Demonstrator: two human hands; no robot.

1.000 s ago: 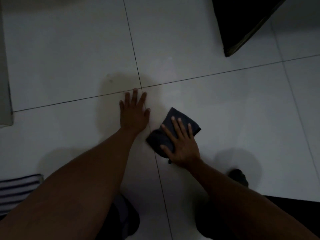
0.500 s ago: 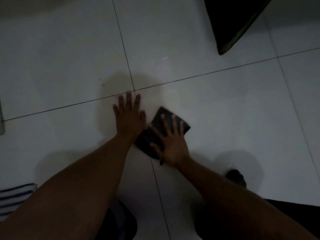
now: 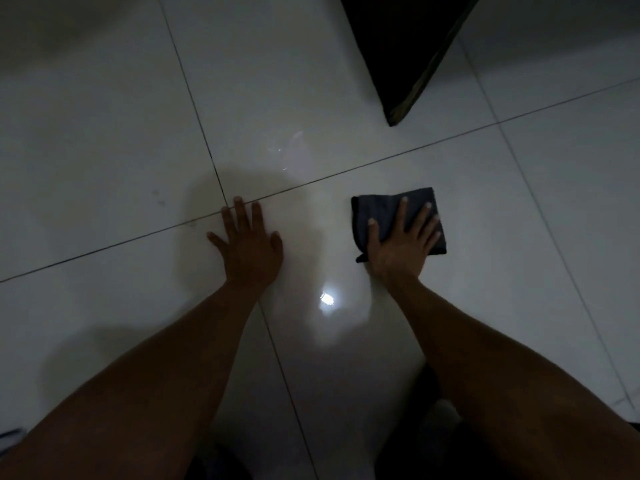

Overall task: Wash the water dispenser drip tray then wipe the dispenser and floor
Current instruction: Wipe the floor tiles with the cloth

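You are kneeling over the white tiled floor (image 3: 519, 220) and working the floor-wiping stage; neither the drip tray nor the dispenser is showing in this view. Your right hand (image 3: 401, 244) is lying flat, fingers spread, pressing down on the dark folded cloth (image 3: 381, 206), which is resting on the tile just below the grout line (image 3: 346, 171). The hand is not gripping the cloth, only pinning it under the palm. Your left hand (image 3: 247, 249) is lying open and empty on the floor, well apart from the cloth, apparently bracing your weight.

The cloth is looking soft, limp and light, so it is likely to bunch or unfold if you are pushing from one edge. Its lower-left corner is already sticking out loose beside your wrist. Keeping the palm over the middle of the fold, with fingers reaching towards the far edge, is the sounder hold. The tile is showing a glossy reflection (image 3: 327, 299) between your arms; it is probably wet or slick, so your bracing hand is at some risk of sliding. A dark furniture corner (image 3: 398, 64) is standing beyond the cloth.
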